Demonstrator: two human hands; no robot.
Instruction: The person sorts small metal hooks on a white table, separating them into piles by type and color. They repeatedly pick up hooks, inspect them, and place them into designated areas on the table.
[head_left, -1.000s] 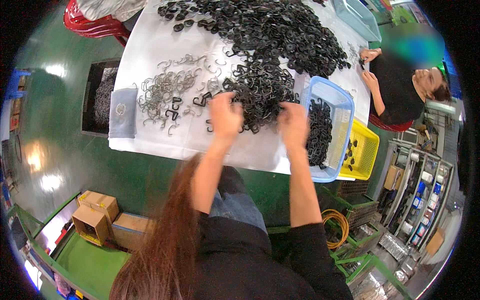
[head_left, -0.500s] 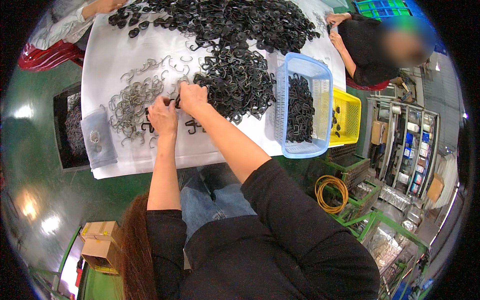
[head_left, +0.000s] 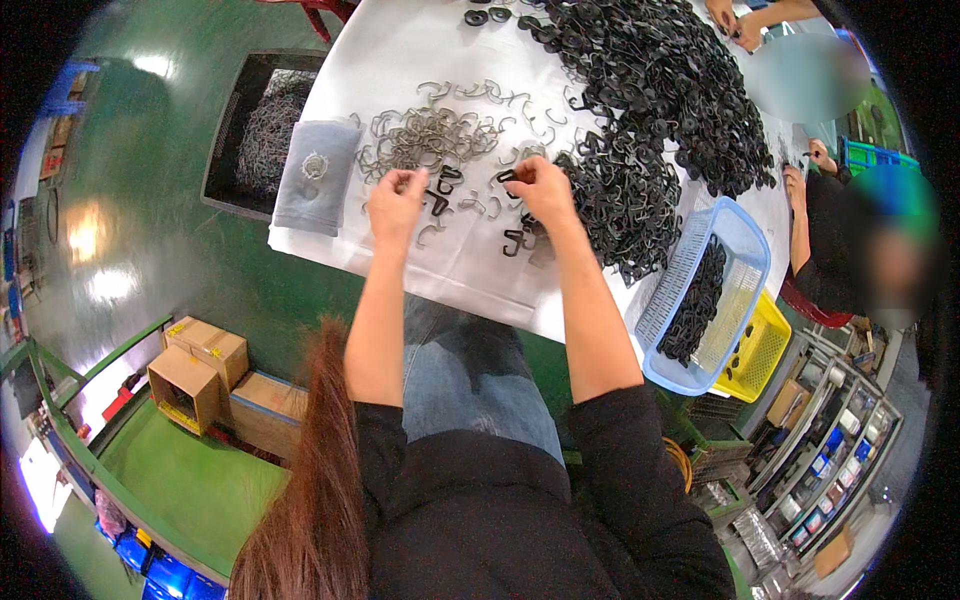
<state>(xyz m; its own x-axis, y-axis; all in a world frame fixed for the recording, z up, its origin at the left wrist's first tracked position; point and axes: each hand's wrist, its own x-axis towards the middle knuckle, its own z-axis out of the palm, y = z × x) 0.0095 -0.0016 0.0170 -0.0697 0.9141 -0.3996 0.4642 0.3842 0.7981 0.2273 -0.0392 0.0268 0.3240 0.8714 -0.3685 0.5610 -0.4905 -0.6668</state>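
Note:
My right hand [head_left: 545, 193] pinches a small black plastic hook [head_left: 507, 181] above the white tabletop. To its left, my left hand [head_left: 396, 205] is closed at the near edge of a loose pile of silver C-shaped metal hooks [head_left: 425, 138]. Whether its fingertips hold a hook is too small to make out. Several black hooks [head_left: 437, 204] lie between the hands, and a black hook pair [head_left: 513, 243] lies just below my right hand. Right of that hand spreads a heap of black hooks with metal wire [head_left: 625, 195].
A larger heap of round black parts [head_left: 640, 65] covers the far side. A blue basket [head_left: 672, 376] holds black hooks, beside a yellow basket [head_left: 772, 345]. A grey cloth [head_left: 293, 205] lies at the left edge, near a dark floor crate [head_left: 225, 165]. Co-workers' hands [head_left: 765, 22] show far right.
My view has swung, so the table sits further right. My hands, close together before, are now apart: the left at the silver pile, the right with a black hook.

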